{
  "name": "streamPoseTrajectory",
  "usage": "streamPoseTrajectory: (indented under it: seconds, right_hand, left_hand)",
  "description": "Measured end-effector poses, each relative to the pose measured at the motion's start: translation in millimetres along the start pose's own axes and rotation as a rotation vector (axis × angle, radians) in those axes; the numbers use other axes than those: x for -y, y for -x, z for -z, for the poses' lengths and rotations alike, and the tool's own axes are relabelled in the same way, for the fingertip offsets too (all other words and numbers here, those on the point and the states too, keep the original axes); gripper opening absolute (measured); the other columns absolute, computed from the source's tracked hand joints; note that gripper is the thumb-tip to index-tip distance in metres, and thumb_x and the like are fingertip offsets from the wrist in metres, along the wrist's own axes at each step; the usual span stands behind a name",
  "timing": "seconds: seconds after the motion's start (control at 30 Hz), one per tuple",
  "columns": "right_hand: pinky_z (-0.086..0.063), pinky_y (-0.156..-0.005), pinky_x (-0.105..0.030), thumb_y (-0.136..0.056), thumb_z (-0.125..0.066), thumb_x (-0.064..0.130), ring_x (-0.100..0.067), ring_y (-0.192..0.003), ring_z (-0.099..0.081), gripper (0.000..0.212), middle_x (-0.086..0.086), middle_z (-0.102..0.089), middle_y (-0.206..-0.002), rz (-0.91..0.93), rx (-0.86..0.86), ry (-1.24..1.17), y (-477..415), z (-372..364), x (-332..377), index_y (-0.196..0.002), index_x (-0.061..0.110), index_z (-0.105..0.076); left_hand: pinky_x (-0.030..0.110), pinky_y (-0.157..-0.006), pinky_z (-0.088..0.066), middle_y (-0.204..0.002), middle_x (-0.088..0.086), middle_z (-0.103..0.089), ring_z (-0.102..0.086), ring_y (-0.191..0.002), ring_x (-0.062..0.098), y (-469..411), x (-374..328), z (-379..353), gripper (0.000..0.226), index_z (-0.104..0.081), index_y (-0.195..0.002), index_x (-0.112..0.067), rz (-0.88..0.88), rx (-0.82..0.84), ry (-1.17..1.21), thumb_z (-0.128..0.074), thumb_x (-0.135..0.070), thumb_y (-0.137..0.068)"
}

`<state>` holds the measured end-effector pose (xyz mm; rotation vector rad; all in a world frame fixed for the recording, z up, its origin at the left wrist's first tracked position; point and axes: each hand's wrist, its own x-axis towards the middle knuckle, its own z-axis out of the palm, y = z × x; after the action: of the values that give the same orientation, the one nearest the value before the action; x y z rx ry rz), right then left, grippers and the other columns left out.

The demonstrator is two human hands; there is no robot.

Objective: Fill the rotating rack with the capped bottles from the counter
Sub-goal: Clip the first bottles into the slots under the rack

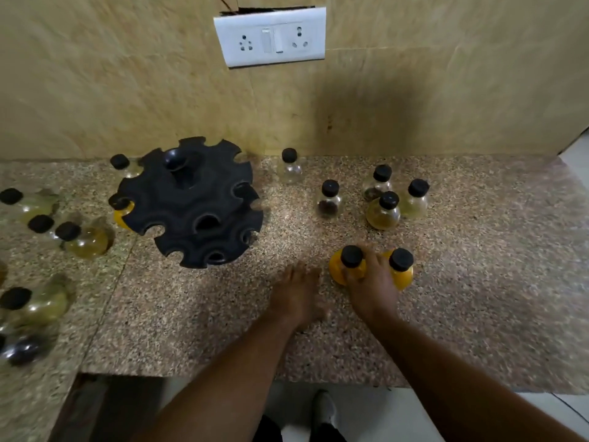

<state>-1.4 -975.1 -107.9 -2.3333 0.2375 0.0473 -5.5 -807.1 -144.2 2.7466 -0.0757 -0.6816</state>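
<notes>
Right hand (371,282) rests spread across two round yellow-filled, black-capped glass bottles (342,271) on speckled granite counter (223,314); grip unclear. Left hand (294,295) hovers open, empty, near black notched plastic rack (191,202).

Speckled granite desk (462,314) against the wall. Black rack (191,202) stands at back-left, w/ one yellow bottle (122,215) slotted at its left edge. Clear capped bottles cluster at far left (blurred) and five stand at back-right, e.g. one near the wall (290,169). Two yellow bottles (371,269) stand side by side at front-right.
</notes>
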Motion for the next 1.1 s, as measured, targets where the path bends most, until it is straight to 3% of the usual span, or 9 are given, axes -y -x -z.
streamPoseTrajectory:
  seconds: [0.07, 0.17, 0.27, 0.37, 0.43, 0.57, 0.77, 0.9, 1.1]
  right_hand:
    - [-0.042, -0.083, -0.036, -0.095, -0.066, 0.035, -0.031, -0.125, -0.054, 0.058, -0.006, -0.047, -0.146, 0.039, 0.012, -0.003, -3, -1, 1, -0.147, 0.025, -0.044]
    - [-0.042, -0.086, -0.034, -0.092, -0.069, 0.037, -0.029, -0.124, -0.054, 0.056, -0.005, -0.049, -0.144, 0.089, 0.018, -0.029, -9, -6, 9, -0.143, 0.022, -0.049]
    - [-0.049, -0.084, -0.037, -0.088, -0.071, 0.040, -0.029, -0.116, -0.057, 0.059, -0.005, -0.051, -0.137, 0.177, 0.094, -0.010, -15, -19, 29, -0.141, 0.024, -0.052]
    - [-0.049, -0.092, -0.041, -0.082, -0.072, 0.038, -0.029, -0.119, -0.055, 0.063, -0.005, -0.054, -0.136, 0.275, 0.209, 0.032, -17, -35, 56, -0.140, 0.023, -0.052]
    - [-0.045, -0.093, -0.035, -0.079, -0.075, 0.032, -0.028, -0.119, -0.056, 0.061, -0.005, -0.056, -0.133, 0.353, 0.269, 0.035, -20, -42, 71, -0.136, 0.022, -0.056]
    - [-0.041, -0.091, -0.027, -0.080, -0.081, 0.030, -0.026, -0.115, -0.057, 0.054, -0.006, -0.055, -0.131, 0.469, 0.354, 0.030, -23, -57, 98, -0.131, 0.026, -0.063]
    - [-0.049, -0.093, -0.040, -0.078, -0.080, 0.033, -0.026, -0.110, -0.057, 0.051, -0.003, -0.063, -0.119, 0.475, 0.416, -0.001, -32, -90, 121, -0.126, 0.033, -0.065]
    - [-0.051, -0.093, -0.039, -0.080, -0.080, 0.033, -0.023, -0.109, -0.060, 0.053, -0.002, -0.065, -0.121, 0.430, 0.426, -0.053, -34, -100, 127, -0.130, 0.028, -0.063]
    - [-0.059, -0.077, -0.046, -0.072, -0.077, 0.048, -0.022, -0.093, -0.067, 0.055, 0.002, -0.069, -0.107, 0.366, 0.426, -0.110, -38, -115, 133, -0.123, 0.032, -0.063]
  left_hand:
    - [0.043, -0.118, -0.030, -0.164, 0.007, -0.024, -0.023, -0.151, 0.030, 1, 4, -1, 0.096, -0.026, -0.157, -0.024, 0.004, -0.170, 0.284, -0.076, -0.051, -0.080]
    - [0.027, -0.091, -0.049, -0.139, -0.006, -0.051, -0.053, -0.119, 0.011, 7, 3, 12, 0.073, -0.046, -0.147, -0.023, 0.248, -0.508, 1.070, -0.077, -0.045, -0.084]
    - [0.020, -0.072, -0.053, -0.108, -0.002, -0.069, -0.063, -0.090, 0.013, 12, 18, 32, 0.034, -0.071, -0.112, -0.022, 0.479, -0.695, 1.683, -0.067, -0.049, -0.091]
    - [0.025, -0.047, -0.045, -0.065, 0.000, -0.067, -0.061, -0.053, 0.013, 21, 40, 46, 0.035, -0.068, -0.085, -0.015, 0.568, -0.712, 1.993, -0.064, -0.049, -0.094]
    - [0.021, -0.038, -0.035, -0.050, -0.006, -0.060, -0.051, -0.037, 0.009, 24, 49, 51, 0.032, -0.063, -0.080, -0.013, 0.604, -0.714, 2.026, -0.062, -0.040, -0.097]
    - [0.024, -0.040, -0.028, -0.055, -0.007, -0.054, -0.042, -0.040, 0.008, 35, 71, 52, 0.031, -0.060, -0.077, -0.015, 0.618, -0.581, 2.040, -0.062, -0.039, -0.097]
    - [0.026, -0.046, -0.027, -0.056, -0.002, -0.050, -0.039, -0.046, 0.012, 49, 95, 56, 0.038, -0.057, -0.071, -0.014, 0.534, -0.488, 1.929, -0.060, -0.040, -0.099]
    - [0.024, -0.043, -0.030, -0.053, -0.003, -0.052, -0.044, -0.044, 0.012, 57, 97, 64, 0.039, -0.057, -0.070, -0.013, 0.536, -0.486, 1.792, -0.058, -0.037, -0.101]
    - [0.025, -0.045, -0.031, -0.054, -0.001, -0.053, -0.044, -0.047, 0.012, 57, 106, 66, 0.041, -0.057, -0.068, -0.016, 0.532, -0.469, 1.677, -0.057, -0.041, -0.100]
